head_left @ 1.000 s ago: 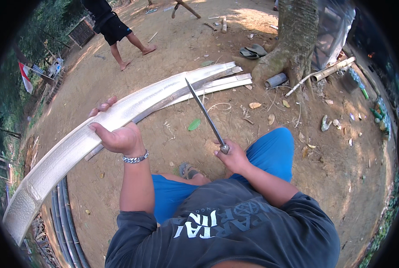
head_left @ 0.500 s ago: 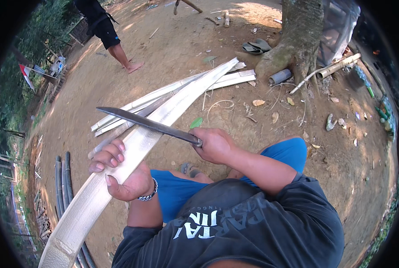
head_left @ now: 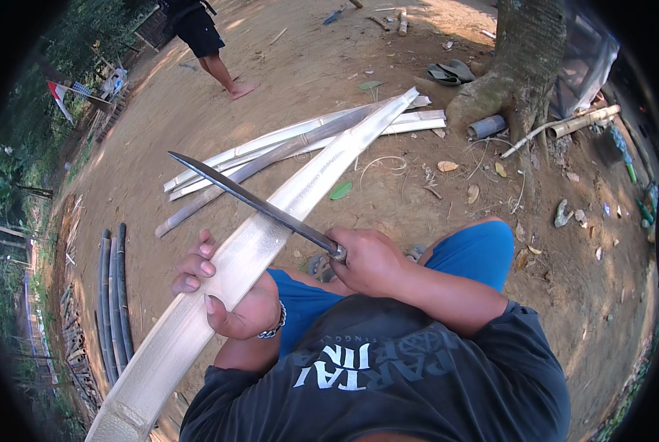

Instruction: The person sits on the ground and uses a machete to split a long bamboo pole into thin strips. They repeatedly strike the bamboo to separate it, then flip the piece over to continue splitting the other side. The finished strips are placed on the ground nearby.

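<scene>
A long pale split-bamboo strip [head_left: 171, 335] runs diagonally from the lower left, its far end above other bamboo pieces on the ground. My left hand [head_left: 250, 313], with a chain bracelet at its wrist, grips the strip from below, fingers over its far edge and thumb over the near edge. In my right hand [head_left: 370, 259] is the handle of a machete. The dark machete blade [head_left: 230, 188] lies across the strip, beyond my left hand, its tip pointing to the far left. The blade's lower edge is too small to make out where it meets the bamboo.
Split bamboo pieces [head_left: 252, 151] lie ahead on the dirt. Dark bamboo poles [head_left: 114, 295] are at the left. A tree trunk [head_left: 525, 51] stands far right, with sandals [head_left: 451, 72] and a short bamboo section [head_left: 486, 127] near it. Another person's bare legs [head_left: 219, 70] show far left.
The machete is angled more steeply across the strip, its tip farther away and its handle nearer me. My left hand keeps its hold. The whole view has shifted slightly.
</scene>
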`<control>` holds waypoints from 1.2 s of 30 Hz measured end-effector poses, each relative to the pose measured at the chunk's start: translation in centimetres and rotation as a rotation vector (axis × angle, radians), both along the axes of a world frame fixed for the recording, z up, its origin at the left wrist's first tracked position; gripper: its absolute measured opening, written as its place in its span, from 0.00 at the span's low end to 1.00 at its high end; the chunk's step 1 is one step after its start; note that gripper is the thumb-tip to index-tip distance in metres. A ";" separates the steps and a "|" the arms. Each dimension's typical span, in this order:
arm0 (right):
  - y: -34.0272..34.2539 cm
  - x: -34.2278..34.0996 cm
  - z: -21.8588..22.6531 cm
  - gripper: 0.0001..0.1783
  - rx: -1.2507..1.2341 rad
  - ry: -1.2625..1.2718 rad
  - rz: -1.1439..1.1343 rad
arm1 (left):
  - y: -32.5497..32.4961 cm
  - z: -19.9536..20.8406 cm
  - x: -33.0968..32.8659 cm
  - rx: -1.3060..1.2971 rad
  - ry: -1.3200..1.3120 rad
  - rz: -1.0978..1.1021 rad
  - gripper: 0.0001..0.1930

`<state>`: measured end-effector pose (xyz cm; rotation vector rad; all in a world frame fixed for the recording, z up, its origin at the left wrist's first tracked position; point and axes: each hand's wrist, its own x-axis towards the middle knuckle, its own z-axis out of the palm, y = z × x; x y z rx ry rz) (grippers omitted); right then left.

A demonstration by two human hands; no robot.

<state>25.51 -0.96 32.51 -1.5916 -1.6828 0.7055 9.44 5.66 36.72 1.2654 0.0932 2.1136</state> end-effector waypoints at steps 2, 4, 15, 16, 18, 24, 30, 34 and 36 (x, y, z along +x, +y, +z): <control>-0.6 -0.8 1.1 0.14 0.004 0.012 0.066 | 0.1 -0.5 -0.4 0.016 0.007 0.011 0.15; -0.8 -1.4 1.1 0.13 0.011 0.017 0.082 | 0.0 -0.7 -0.7 0.055 0.013 0.014 0.16; -2.5 0.2 -0.4 0.13 -0.066 -0.074 0.084 | -1.8 -2.5 -0.7 0.036 0.005 -0.056 0.15; -2.3 0.6 -1.6 0.12 -0.032 -0.063 0.056 | -2.1 -2.6 -0.5 0.042 -0.005 -0.079 0.15; -1.0 3.6 -5.6 0.13 -0.144 -0.019 -0.147 | -2.3 -2.4 -0.2 0.062 -0.033 -0.116 0.15; -3.0 1.6 -0.8 0.10 -0.035 -0.126 0.089 | -2.1 -2.5 -0.3 0.060 -0.042 -0.064 0.14; -0.4 6.1 -5.5 0.11 -0.311 0.025 -0.204 | -2.3 -2.0 0.4 0.066 -0.066 -0.074 0.14; -0.7 4.0 -3.6 0.11 -0.084 -0.104 0.006 | -2.5 -1.5 -0.5 0.053 0.015 -0.065 0.14; 1.2 6.0 -5.3 0.11 -0.139 -0.031 -0.134 | -2.5 -0.9 -0.3 0.047 0.024 -0.076 0.14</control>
